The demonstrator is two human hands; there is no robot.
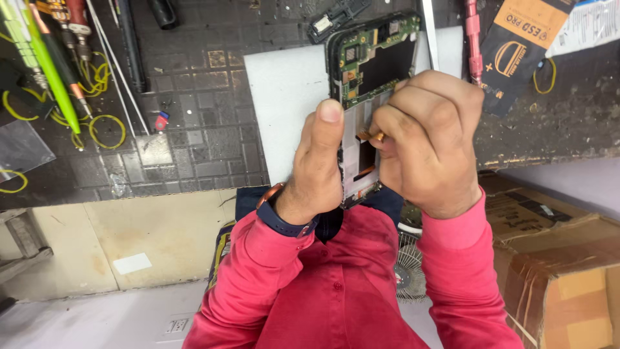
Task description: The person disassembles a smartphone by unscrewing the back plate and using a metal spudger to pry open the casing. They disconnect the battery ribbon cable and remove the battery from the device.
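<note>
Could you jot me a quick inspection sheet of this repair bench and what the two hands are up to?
Surface: dark grid-pattern mat with a white foam pad on it.
Job's things: opened phone, green circuit board exposed, held upright over the pad.
Clutter: yellow rubber bands, screwdrivers, a small black part, a black packet.
Grips: left hand grips the phone's edge; right hand pinches an orange strip at its middle.
Cables: nothing seen.
Surroundings: cardboard box, small fan.

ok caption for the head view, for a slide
Left hand steadies an opened phone with its circuit board bare, while the right hand pinches a small orange part at its middle.
</note>
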